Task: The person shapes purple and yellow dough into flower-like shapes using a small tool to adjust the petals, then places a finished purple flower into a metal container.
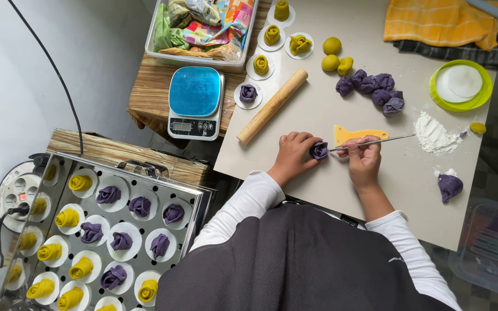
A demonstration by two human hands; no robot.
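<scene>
Colourful snack packets point(208, 20) in clear tub point(155, 55), top — small grey display point(182, 126) on blue-topped scale point(195, 101) below.

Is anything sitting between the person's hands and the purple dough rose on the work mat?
Nothing visible does. The left hand already cups the purple dough rose, and the right hand brings the tip of a thin metal stick to it. The orange scraper lies just behind, apart from the rose.

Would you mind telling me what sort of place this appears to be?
Probably a home kitchen or small bakery workspace: shaped purple and yellow dough pieces fill a perforated steamer tray, a wooden rolling pin lies on the work board, and a digital scale sits nearby.
</scene>
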